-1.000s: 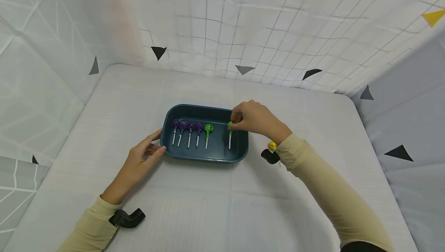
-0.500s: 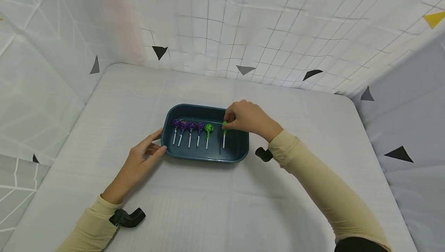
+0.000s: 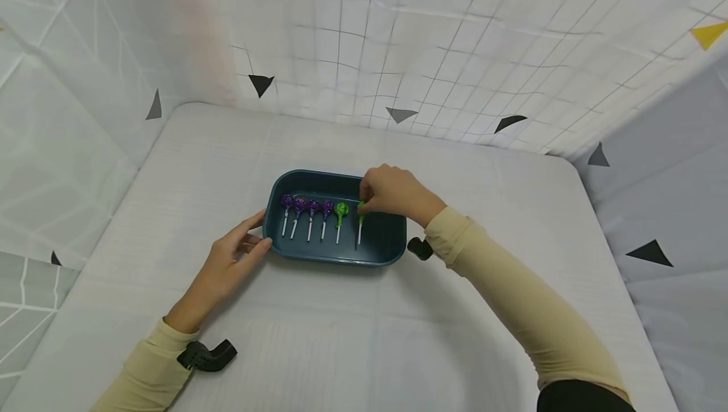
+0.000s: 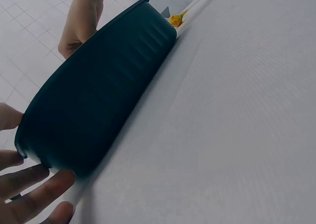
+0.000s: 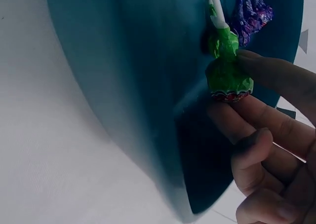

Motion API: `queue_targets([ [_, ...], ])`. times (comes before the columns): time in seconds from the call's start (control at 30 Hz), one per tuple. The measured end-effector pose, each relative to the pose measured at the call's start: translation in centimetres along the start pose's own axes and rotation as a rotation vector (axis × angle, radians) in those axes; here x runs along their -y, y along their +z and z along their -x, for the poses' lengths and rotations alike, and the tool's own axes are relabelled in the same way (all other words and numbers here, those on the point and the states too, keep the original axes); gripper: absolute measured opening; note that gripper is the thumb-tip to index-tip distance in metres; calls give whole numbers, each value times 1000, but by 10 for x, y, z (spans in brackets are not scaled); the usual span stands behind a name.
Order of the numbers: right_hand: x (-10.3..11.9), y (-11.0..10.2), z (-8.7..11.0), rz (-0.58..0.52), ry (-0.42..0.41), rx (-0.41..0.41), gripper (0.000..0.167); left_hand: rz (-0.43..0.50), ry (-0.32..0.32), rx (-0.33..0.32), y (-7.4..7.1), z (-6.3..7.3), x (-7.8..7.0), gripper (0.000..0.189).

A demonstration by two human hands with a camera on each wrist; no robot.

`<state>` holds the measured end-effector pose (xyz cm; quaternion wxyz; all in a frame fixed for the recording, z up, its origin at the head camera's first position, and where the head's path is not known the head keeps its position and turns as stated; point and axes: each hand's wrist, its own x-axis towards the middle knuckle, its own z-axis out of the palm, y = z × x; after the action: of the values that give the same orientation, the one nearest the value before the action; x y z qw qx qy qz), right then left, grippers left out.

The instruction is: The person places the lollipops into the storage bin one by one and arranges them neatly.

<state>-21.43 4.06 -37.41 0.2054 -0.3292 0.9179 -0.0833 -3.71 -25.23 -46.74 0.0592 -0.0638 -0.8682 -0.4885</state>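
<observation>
My right hand [image 3: 395, 194] pinches a green-wrapped lollipop [image 5: 229, 81] by its candy head, between thumb and fingers. Its white stick points toward the near side of the dark teal tray [image 3: 392, 235], and the hand is over the tray's right half. Another green lollipop [image 3: 340, 210] lies in the tray just left of the held one. Farther left, several purple lollipops [image 3: 313, 206] lie in a row, sticks toward me. My left hand [image 3: 230, 260] rests its fingertips against the tray's left end; in the left wrist view the fingers [image 4: 44, 192] spread along the outer wall.
A yellow lollipop [image 4: 175, 20] lies on the white-covered table [image 3: 318, 336] beyond the tray's right end; in the head view the right arm hides it. White patterned sheets [image 3: 455, 39] surround the table. A black wrist device [image 3: 207, 356] sits on the left forearm.
My right hand has moved left over the tray, carrying the green lollipop close to the other green one. The yellow lollipop went out of sight behind the arm. The left hand stayed put.
</observation>
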Motion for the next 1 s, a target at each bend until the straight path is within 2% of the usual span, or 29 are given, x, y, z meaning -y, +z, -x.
queue_targets([
  [0.4,16,0,-17,63,11,22,17,6,-2,2,-2,1,-2,56],
  [1.0,28,7,-27,150,49,44,19,-18,17,-8,-1,1,4,55],
])
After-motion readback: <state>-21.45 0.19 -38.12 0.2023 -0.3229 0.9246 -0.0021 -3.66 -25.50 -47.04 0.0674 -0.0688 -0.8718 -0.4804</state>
